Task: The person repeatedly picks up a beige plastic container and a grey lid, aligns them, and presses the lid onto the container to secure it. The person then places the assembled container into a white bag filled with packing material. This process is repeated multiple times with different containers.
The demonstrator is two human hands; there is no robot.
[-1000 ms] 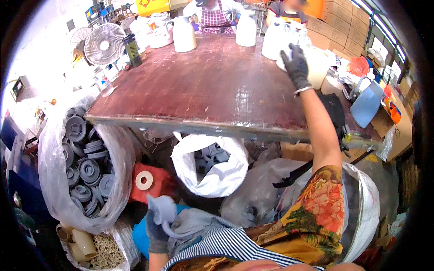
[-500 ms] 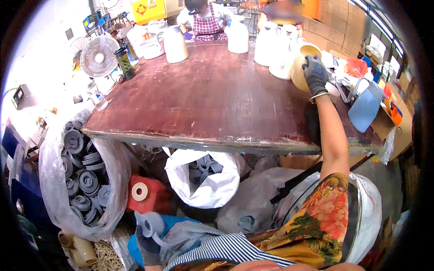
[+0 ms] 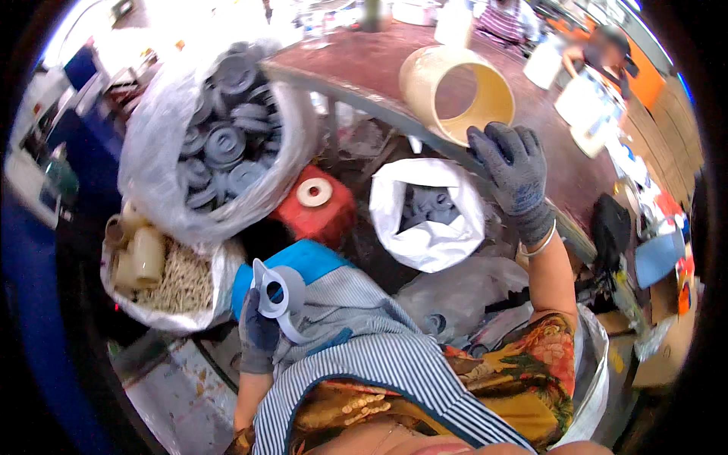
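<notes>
My left hand [image 3: 259, 334], in a dark grey glove, is closed around a pale grey plastic jug top [image 3: 294, 292] with a round opening, a pointed spout and a curved handle, held low before my apron. My right hand [image 3: 516, 171], gloved too, grips the lower rim of a cream plastic cylinder [image 3: 419, 89]. Its wide open end faces me, and the cylinder is tilted over the near edge of the dark red table [image 3: 364, 64]. Part of the thumb is hidden behind the rim.
To the left stands a clear bag [image 3: 152, 167] of grey lids. A white sack [image 3: 425, 254] with grey parts sits below the table edge, beside a red box [image 3: 326, 216]. Cream tubes [image 3: 144, 258] lie on a sack of pellets. White jugs [image 3: 588, 125] and people are across the table.
My right hand has brought the cream cylinder from the table's far right to its near edge. The left hand still holds the jug top, now raised slightly. The view has swung left and down.
</notes>
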